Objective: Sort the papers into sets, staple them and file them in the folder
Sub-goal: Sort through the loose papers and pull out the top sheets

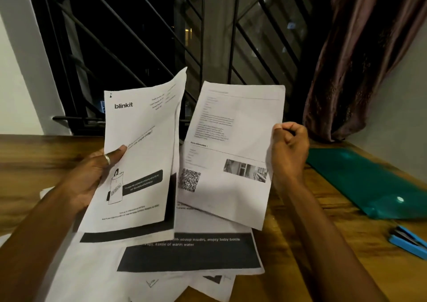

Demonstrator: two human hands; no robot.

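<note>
The left hand held a small stack of sheets upright above the table. Its thumb, which bore a ring, was pressed across the front of the top "blinkit" page, and the fingers were behind the stack, out of sight. The palm faced up and the forearm came in from the lower left.

The right hand was curled almost into a fist and pinched the right edge of a single sheet, which carried a QR code and a small photo. That sheet stood tilted just beside the stack, their inner edges near each other. The right forearm rose from the lower right.

Under both hands, loose papers lay overlapping on the table, some with dark printed bands.

A teal folder lay flat on the table to the right of the right hand, apart from the papers. Whether it held anything could not be told. A blue stapler lay nearer the right edge, below the folder.
</note>
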